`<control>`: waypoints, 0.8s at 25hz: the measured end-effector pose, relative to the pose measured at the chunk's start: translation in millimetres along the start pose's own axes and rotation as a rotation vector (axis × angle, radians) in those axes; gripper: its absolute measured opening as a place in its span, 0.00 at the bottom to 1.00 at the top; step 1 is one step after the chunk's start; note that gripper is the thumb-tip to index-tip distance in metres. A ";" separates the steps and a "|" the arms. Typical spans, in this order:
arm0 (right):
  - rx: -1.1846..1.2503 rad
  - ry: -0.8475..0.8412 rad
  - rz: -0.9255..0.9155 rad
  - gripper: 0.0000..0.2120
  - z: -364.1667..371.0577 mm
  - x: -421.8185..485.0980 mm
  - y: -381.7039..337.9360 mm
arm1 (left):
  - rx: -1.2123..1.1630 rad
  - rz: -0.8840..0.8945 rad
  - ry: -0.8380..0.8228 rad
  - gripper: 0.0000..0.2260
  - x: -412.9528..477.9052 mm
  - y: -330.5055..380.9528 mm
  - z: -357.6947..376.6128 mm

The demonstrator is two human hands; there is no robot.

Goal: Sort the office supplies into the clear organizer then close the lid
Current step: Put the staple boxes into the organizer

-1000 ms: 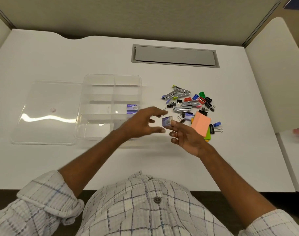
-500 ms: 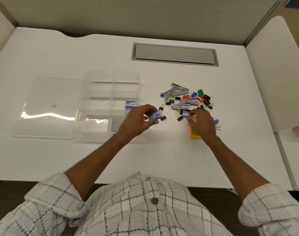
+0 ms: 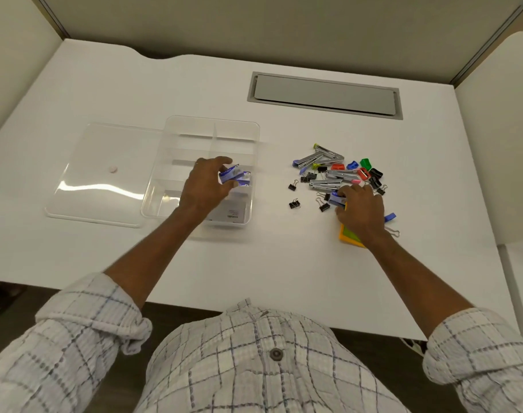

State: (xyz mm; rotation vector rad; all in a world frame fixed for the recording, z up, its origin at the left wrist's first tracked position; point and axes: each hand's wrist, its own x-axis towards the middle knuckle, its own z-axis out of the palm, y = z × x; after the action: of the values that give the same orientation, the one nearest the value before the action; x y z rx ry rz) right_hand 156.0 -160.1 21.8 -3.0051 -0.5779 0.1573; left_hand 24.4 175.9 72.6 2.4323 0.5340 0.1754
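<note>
The clear organizer [image 3: 212, 126] sits open at centre left, divided into several compartments. My left hand [image 3: 205, 186] hovers over its right side, shut on a small blue-and-white staple box [image 3: 229, 173]. Two similar boxes [image 3: 244, 178] lie in the compartment just under it. A white item with print [image 3: 232, 214] lies in the near right compartment. My right hand [image 3: 360, 207] rests on the supplies pile, fingers closed on another blue staple box [image 3: 335, 199]. Under that hand lie orange and green sticky notes [image 3: 348, 236].
The clear lid [image 3: 105, 174] lies flat left of the organizer. The pile holds silver staplers [image 3: 320, 158], coloured sharpeners [image 3: 364, 163] and black binder clips [image 3: 294, 203]. A grey cable hatch [image 3: 324, 95] is set in the desk behind. White partitions stand on both sides.
My left hand took the staple box from my right hand and carried it left over the organizer. My right hand went back to the pile and closed on another box.
</note>
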 end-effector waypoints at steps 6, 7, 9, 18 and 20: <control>0.003 -0.001 0.017 0.14 -3.5 0.6 -0.3 | 0.355 -0.025 -0.012 0.28 37.2 -15.2 -1.8; 0.017 -0.004 0.015 0.13 -5.3 0.5 -0.5 | 0.448 -0.008 -0.022 0.26 41.7 -15.7 0.8; 0.046 0.002 0.004 0.13 -9.8 0.1 0.0 | 0.656 0.028 -0.053 0.25 48.9 -14.2 5.7; 0.509 0.127 -0.013 0.13 -32.6 -13.3 -13.3 | 1.001 0.099 -0.229 0.18 66.1 -3.6 11.5; 0.658 0.119 -0.005 0.15 -39.3 -12.4 -24.5 | 1.037 0.148 -0.236 0.12 67.4 -1.6 10.0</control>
State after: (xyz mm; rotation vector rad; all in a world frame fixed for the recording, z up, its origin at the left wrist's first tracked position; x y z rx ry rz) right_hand 140.1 -144.2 64.1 -2.3564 -0.4165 0.1334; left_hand 87.7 199.6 63.3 3.4270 0.3749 -0.4387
